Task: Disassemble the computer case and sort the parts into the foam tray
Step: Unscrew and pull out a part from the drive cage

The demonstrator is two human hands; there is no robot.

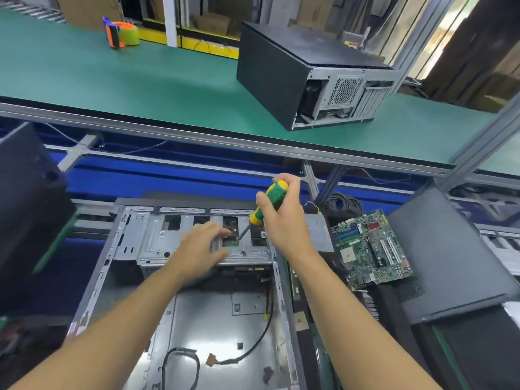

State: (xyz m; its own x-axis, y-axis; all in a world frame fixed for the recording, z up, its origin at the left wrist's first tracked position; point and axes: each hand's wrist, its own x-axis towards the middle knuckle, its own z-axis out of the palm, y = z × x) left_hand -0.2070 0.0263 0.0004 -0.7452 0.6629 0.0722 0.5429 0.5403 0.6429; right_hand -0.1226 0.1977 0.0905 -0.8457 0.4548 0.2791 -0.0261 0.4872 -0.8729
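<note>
Screwdriver on the drive cage

Computer case [180, 291] lies open before us, side panel off, its metal drive cage [157, 243] at the far end. Our left hand [205, 243] rests flat on the cage, grip open and holding nothing. Our right hand [284, 212] has its grip closed round a green-and-yellow screwdriver [267, 204], tip down in a cage opening. Right of the case lie a motherboard [371, 249] and a dark panel [450, 254]. Beyond the case, on the raised green worktop [140, 80], stand a second case [309, 77] and a tape dispenser [121, 32].
</note>
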